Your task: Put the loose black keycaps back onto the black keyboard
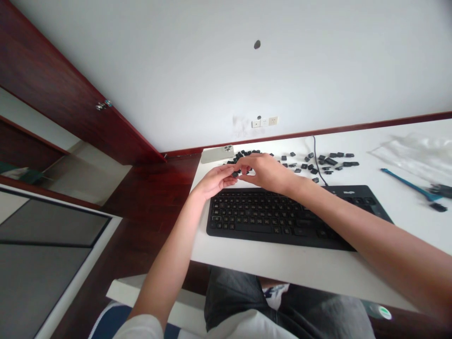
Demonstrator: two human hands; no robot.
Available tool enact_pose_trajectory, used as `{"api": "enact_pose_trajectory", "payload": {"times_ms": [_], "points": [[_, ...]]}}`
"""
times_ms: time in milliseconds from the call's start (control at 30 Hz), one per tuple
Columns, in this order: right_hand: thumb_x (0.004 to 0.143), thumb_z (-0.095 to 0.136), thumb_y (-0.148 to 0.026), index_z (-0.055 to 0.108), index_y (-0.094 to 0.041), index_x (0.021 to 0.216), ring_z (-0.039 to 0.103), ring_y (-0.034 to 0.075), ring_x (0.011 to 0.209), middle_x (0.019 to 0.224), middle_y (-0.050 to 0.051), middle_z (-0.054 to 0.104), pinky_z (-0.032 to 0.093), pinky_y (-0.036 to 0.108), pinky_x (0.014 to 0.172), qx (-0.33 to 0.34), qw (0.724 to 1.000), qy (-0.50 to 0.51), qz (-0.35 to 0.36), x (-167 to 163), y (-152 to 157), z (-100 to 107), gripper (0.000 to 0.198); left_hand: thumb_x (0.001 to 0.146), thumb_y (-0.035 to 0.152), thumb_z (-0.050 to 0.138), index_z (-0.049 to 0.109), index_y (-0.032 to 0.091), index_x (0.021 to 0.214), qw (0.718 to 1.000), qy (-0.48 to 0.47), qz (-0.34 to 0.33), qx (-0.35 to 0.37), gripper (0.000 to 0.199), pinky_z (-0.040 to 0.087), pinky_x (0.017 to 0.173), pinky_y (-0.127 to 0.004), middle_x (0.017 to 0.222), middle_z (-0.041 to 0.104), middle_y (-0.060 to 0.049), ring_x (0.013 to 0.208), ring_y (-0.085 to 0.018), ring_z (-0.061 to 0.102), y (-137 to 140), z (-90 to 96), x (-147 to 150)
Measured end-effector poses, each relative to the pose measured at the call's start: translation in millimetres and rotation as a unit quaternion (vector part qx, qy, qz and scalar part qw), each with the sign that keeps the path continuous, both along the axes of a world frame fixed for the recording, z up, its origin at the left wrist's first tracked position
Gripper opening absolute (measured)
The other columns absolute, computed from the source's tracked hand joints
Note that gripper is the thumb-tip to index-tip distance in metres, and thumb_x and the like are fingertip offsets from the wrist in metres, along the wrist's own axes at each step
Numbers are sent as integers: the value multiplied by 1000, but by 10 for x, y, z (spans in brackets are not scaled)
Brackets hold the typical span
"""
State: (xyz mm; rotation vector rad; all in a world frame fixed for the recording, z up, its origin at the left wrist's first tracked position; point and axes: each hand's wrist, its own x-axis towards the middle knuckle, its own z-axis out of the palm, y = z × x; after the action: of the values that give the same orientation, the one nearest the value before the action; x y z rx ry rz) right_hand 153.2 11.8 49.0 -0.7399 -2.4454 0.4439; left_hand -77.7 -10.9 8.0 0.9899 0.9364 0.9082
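Over the far left part of a black keyboard [254, 207], my two hands meet at a small black keycap [235, 174]. My left hand [215, 181] comes in palm up and pinches the keycap between thumb and fingers. From the other side, the curved thumb and index finger of my right hand [266, 172] close on the same piece. Loose black keycaps [243, 154] lie in a heap just behind my hands. More scattered keycaps [330, 161] are spread to the right. My right forearm covers part of the keyboard's right side.
A phone [217, 154] lies at the table's back left corner. The keyboard cable [318, 162] runs to the back edge. On the right are a blue brush-like tool [406, 182] and a crumpled clear plastic bag [416, 153]. A wall with sockets [264, 122] stands behind the white table [282, 268].
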Motion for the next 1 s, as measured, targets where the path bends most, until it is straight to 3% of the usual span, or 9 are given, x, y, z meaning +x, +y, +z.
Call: {"api": "enact_pose_trajectory", "payload": {"times_ms": [133, 400, 533, 600, 700, 767, 800, 867, 1000], "points": [[92, 66, -16, 76, -18, 102, 70, 22, 87, 94, 7, 77, 48, 32, 79, 3, 1000, 4, 1, 11, 4, 9, 14, 83, 40, 88, 80, 13, 119, 1000, 2, -23, 9, 45, 56, 74, -19, 107, 77, -12, 78, -10, 70, -23, 16, -2], [89, 71, -25, 78, -20, 96, 69, 19, 82, 90, 4, 77, 48, 31, 76, -23, 999, 11, 23, -3, -16, -2, 11, 88, 43, 82, 80, 16, 119, 997, 22, -58, 39, 41, 56, 79, -20, 128, 72, -13, 84, -8, 68, -50, 37, 46], [88, 71, -28, 80, -21, 98, 70, 19, 79, 90, 3, 79, 49, 32, 73, -21, 1000, -20, 3, 139, 139, 69, 15, 87, 47, 81, 76, 17, 124, 993, 88, 9, 77, 48, 57, 80, -26, 100, 75, -9, 80, -13, 69, -14, 16, 4], [86, 72, -32, 82, -23, 100, 70, 21, 77, 90, 4, 79, 50, 35, 71, -26, 996, -71, -44, 351, 340, 104, 19, 89, 43, 79, 75, 17, 123, 966, 198, 91, 138, 43, 55, 78, -28, 87, 73, -6, 77, -14, 68, 25, 0, -73], [88, 70, -37, 83, -26, 102, 72, 23, 82, 94, 5, 80, 53, 38, 73, -43, 976, -141, -159, 782, 705, 86, 22, 90, 30, 74, 77, 19, 114, 853, 422, 189, 242, 27, 53, 77, -28, 89, 71, -5, 77, -16, 65, 85, -33, -229], [88, 71, -35, 84, -27, 104, 72, 24, 86, 97, 6, 81, 54, 39, 77, -63, 953, -188, -230, 1050, 907, 18, 22, 89, 24, 71, 77, 20, 113, 783, 518, 197, 281, 25, 52, 80, -29, 94, 71, -5, 80, -17, 65, 111, -60, -319], [87, 72, -34, 84, -27, 105, 72, 25, 88, 100, 6, 82, 54, 39, 79, -75, 942, -207, -253, 1156, 980, -26, 23, 89, 22, 70, 77, 21, 112, 764, 546, 187, 287, 25, 52, 80, -30, 96, 71, -5, 80, -17, 65, 118, -73, -351], [86, 74, -34, 84, -26, 105, 72, 26, 90, 102, 7, 82, 55, 40, 80, -96, 922, -229, -296, 1297, 1074, -120, 23, 89, 19, 68, 77, 21, 112, 748, 579, 162, 283, 26, 53, 81, -30, 100, 71, -6, 79, -16, 65, 124, -95, -385], [84, 77, -35, 84, -24, 106, 72, 27, 88, 97, 8, 82, 55, 40, 80, -120, 902, -244, -334, 1358, 1131, -268, 26, 87, 18, 69, 79, 23, 110, 746, 599, 134, 258, 25, 53, 85, -31, 104, 74, -6, 82, -17, 67, 120, -111, -384]]}}
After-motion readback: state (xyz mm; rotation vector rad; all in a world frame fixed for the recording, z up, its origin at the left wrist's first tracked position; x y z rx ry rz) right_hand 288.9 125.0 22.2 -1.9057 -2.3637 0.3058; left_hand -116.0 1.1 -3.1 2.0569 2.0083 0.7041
